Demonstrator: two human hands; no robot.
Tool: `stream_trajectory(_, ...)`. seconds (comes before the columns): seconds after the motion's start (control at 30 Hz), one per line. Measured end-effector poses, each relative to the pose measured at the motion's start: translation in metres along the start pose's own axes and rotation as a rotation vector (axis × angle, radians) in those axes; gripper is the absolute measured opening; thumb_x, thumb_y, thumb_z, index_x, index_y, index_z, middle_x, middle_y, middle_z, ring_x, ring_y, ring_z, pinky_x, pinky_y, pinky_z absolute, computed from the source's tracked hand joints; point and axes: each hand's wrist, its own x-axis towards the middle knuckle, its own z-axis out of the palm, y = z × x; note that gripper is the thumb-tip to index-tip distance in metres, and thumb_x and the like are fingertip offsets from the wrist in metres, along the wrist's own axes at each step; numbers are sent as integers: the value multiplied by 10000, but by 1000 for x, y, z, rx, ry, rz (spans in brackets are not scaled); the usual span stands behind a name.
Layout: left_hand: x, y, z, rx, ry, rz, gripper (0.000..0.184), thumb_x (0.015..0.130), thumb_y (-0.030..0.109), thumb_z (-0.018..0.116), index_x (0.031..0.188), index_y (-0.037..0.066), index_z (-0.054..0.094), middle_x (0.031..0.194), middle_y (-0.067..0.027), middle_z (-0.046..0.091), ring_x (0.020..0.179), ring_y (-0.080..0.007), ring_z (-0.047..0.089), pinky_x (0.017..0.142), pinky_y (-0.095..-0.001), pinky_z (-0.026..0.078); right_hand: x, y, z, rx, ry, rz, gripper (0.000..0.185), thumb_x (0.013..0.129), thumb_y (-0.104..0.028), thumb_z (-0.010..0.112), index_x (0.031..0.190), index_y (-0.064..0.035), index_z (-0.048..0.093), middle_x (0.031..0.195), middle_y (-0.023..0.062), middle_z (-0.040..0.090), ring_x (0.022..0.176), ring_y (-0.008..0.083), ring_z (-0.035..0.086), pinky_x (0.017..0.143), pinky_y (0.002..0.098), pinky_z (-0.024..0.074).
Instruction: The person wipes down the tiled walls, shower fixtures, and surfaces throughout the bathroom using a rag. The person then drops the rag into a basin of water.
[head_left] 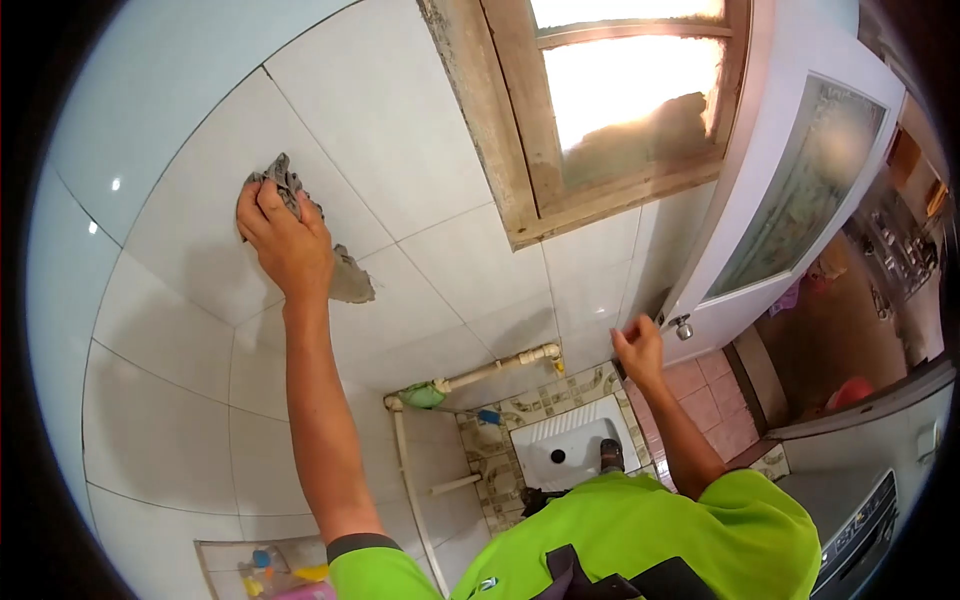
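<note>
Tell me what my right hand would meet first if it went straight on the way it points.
Probably the white wall tiles below the wooden window frame; your right hand seems to point that way, though its distance from them is hard to judge.

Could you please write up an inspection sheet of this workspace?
Surface: white tiled wall, with a rough grey patch near the left wrist
Job's things: crumpled grey cloth, held against the wall
Clutter: yellow item among small things in a low wall niche; green item at the pipes
Hands: left hand grips the cloth; right hand is curled near the door, nothing seen in it
Cables: nothing seen
Surroundings: squat toilet below, wood-framed window, door open
</note>
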Motion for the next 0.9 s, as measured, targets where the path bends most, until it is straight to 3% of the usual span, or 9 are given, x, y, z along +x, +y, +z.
stream_trajectory(0.2,0,-1,-3,10,-25,-13,450,903,120,683,1287,59,456,1350,-172,419,1238,-395,449,872,-463,555,70,-111,57,306,-65,-198,162,821,-81,682,741,-13,559,643,60,590,583,127,537,570,300,462)
stream_trajectory(0.4,-1,-5,2,2,-18,-2,470,892,116,695,1290,56,451,1347,-179,411,1230,-397,450,882,-459,555,92,-148,95,428,-62,-198,163,816,-89,696,736,-18,573,630,55,597,575,125,547,569,302,468)
stream_trajectory(0.63,1,-2,0,5,-25,-1,480,886,93,700,1292,53,447,1345,-187,412,1230,-400,447,892,-456,545,101,-152,106,410,-30,-203,145,810,-98,708,750,-27,597,656,69,619,567,146,557,569,312,473)
stream_trajectory(0.7,-2,-3,-1,11,-24,1,478,888,93,699,1292,53,446,1347,-189,413,1230,-402,447,890,-459,543,104,-153,102,287,-48,-337,160,822,-126,735,835,-29,608,680,65,609,568,156,550,570,320,473)
stream_trajectory(0.8,9,0,1,7,-7,18,477,889,93,698,1291,54,443,1349,-194,414,1226,-407,447,890,-464,538,60,-150,51,336,-35,-290,233,838,-163,758,931,-29,591,690,59,582,572,162,542,570,320,467)
stream_trajectory(0.9,1,-2,1,1,-19,15,476,891,95,697,1289,55,440,1349,-196,416,1224,-407,446,888,-471,536,21,-75,30,192,1,-93,248,854,-159,750,936,-29,555,661,61,546,575,149,531,565,303,454)
